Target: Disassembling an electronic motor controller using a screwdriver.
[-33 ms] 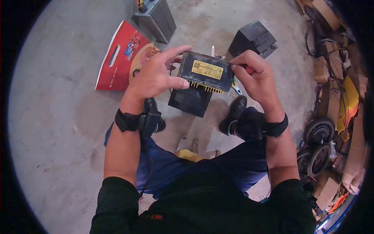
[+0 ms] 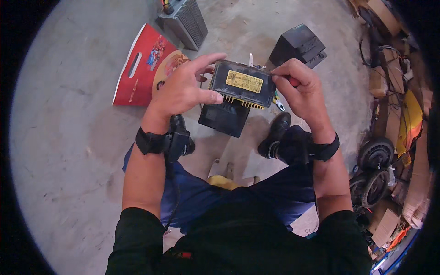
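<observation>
My left hand (image 2: 183,87) grips the left end of a flat black electronic module (image 2: 243,94), with the thumb on its lower edge and the fingers at the top. A yellow label (image 2: 244,81) is on its face, and yellow heat-sink fins (image 2: 252,105) show along its lower edge. My right hand (image 2: 302,87) is closed at the module's upper right corner, thumb and forefinger pinched there. A red handle (image 2: 293,81) shows in its curled fingers; the rest of that tool is hidden. Below the module is a black box (image 2: 224,120), partly covered by it.
Pliers (image 2: 279,103) lie near my right shoe (image 2: 275,133). Beyond are a black block-shaped case (image 2: 298,46), a grey finned unit (image 2: 185,25) with wires and a red carry bag (image 2: 137,75). Wheels (image 2: 376,153) and cardboard (image 2: 386,227) are piled along the right.
</observation>
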{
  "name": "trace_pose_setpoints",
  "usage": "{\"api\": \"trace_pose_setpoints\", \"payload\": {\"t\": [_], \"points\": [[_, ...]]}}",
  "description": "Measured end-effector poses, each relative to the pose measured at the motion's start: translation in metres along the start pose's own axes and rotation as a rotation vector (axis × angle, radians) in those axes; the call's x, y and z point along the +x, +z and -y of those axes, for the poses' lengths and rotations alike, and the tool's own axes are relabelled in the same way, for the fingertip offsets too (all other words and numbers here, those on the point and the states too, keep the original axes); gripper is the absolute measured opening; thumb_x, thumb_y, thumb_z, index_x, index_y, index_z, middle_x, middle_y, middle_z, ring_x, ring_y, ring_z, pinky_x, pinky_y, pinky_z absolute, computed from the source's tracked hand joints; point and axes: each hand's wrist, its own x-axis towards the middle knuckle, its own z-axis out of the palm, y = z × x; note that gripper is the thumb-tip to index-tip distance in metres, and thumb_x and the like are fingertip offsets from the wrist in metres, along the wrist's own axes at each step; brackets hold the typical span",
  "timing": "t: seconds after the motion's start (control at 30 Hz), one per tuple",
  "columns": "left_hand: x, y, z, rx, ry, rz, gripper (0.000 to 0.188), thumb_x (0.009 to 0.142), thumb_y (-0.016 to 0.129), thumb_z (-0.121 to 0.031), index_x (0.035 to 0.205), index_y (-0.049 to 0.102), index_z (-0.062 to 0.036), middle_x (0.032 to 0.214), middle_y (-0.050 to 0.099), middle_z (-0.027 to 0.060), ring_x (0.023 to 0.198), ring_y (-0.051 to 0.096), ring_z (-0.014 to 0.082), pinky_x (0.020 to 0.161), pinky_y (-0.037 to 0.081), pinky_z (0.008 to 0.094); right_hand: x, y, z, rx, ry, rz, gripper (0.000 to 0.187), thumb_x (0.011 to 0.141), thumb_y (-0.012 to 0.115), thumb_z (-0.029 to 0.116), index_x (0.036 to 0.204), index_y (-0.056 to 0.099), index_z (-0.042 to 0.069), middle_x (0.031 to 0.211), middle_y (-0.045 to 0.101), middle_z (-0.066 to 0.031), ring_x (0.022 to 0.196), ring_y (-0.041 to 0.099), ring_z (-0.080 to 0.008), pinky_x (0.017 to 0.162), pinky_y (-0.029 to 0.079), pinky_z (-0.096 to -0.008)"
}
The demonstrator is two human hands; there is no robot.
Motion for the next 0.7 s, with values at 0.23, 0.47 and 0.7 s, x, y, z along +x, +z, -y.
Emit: {"api": "trace_pose_setpoints", "payload": {"t": [0.23, 0.47, 0.7], "points": [[0.001, 0.002, 0.000, 0.005, 0.054, -0.035, 0.085, 0.066, 0.086, -0.012, 0.141, 0.049, 0.0002, 0.120, 0.054, 0.0108, 0.117, 0.056, 0.0262, 0.103, 0.044, 0.0385, 0.001, 0.001, 0.003, -0.016, 0.006, -0.047, 0.007, 0.082, 0.068, -0.001, 0.088, 0.065, 0.001, 0.075, 0.055, -0.0057, 0.067, 0.054, -0.0140, 0.061, 0.044, -0.0267], [-0.002, 0.000, -0.006, 0.004, 0.009, -0.038, 0.086, 0.066, 0.088, -0.012, 0.141, 0.048, 0.0005, 0.119, 0.048, 0.0088, 0.125, 0.054, 0.0289, 0.109, 0.042, 0.0397, 0.002, 0.003, 0.005, -0.014, 0.026, -0.055, 0.007, 0.082, 0.068, -0.001, 0.088, 0.065, 0.001, 0.075, 0.055, -0.0060, 0.068, 0.055, -0.0145, 0.063, 0.045, -0.0271], [0.000, 0.000, 0.000, -0.029, 0.019, -0.021, 0.084, 0.067, 0.086, -0.009, 0.142, 0.047, 0.0009, 0.122, 0.049, 0.0096, 0.126, 0.053, 0.0292, 0.110, 0.041, 0.0401, -0.001, 0.004, 0.004, -0.022, 0.036, -0.056, 0.006, 0.082, 0.068, -0.001, 0.086, 0.064, 0.001, 0.073, 0.053, -0.0052, 0.066, 0.053, -0.0140, 0.061, 0.043, -0.0276]]}}
